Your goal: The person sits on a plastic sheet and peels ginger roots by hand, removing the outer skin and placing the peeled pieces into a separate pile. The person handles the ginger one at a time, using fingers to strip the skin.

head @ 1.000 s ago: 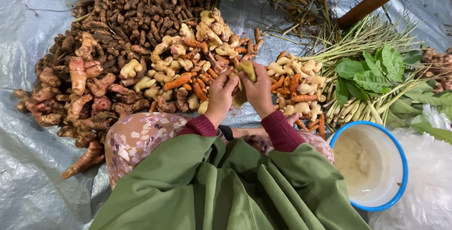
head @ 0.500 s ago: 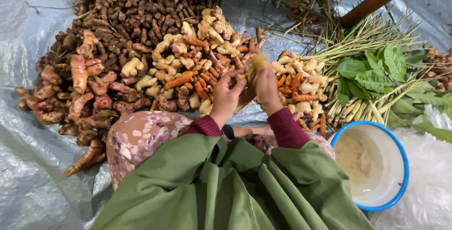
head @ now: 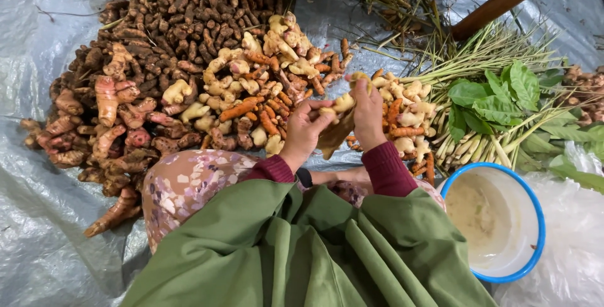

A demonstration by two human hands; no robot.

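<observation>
Left hand (head: 305,128) and right hand (head: 367,115) both pinch one pale ginger root (head: 340,104); large rhizome piles (head: 189,74) beyond the fingers lie untouched; enamel bowl (head: 531,200) right of the hands.

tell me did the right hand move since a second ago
Yes. The right hand has shifted slightly right and down toward the blue-rimmed bowl, and both hands now grip a brownish root piece.
</observation>
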